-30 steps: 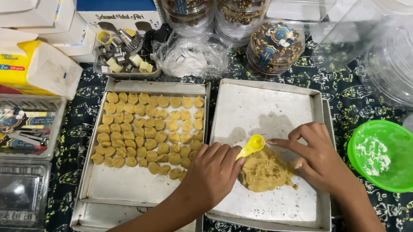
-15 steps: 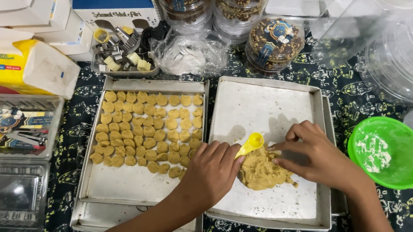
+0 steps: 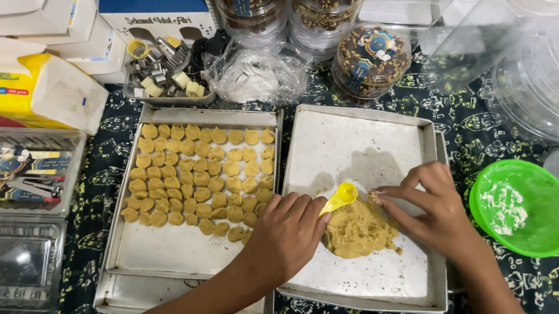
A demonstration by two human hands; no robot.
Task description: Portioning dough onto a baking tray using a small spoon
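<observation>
A: Where's the dough relative to the hands?

B: I see the dough lump (image 3: 357, 230) low centre of frame, on the right tray (image 3: 356, 148). It sits between the two hands. Left hand (image 3: 286, 235) is just left of it, right hand (image 3: 433, 209) just right of it, fingertips at its upper edge.

A: Left hand, how open?

B: Fingers curled down and closed around the handle of a small yellow scoop (image 3: 340, 197). The scoop's bowl pokes out above the knuckles, right at the dough's top left edge. I can't tell if it touches the dough.

A: Right hand?

B: Thumb and forefinger pressed together in a pinch, other fingers loosely bent. There are dough crumbs at the fingertips; what's in the pinch is too small for me to tell.

A: Dough look?

B: Tan, rough, crumbly, a flattened mound with loose bits at its right edge.

A: Around it?

B: Left tray (image 3: 191, 254) holds rows of small tan dough rounds (image 3: 202, 175) in its upper half. Green bowl (image 3: 524, 208) with white powder sits at right, well apart from the dough.
</observation>
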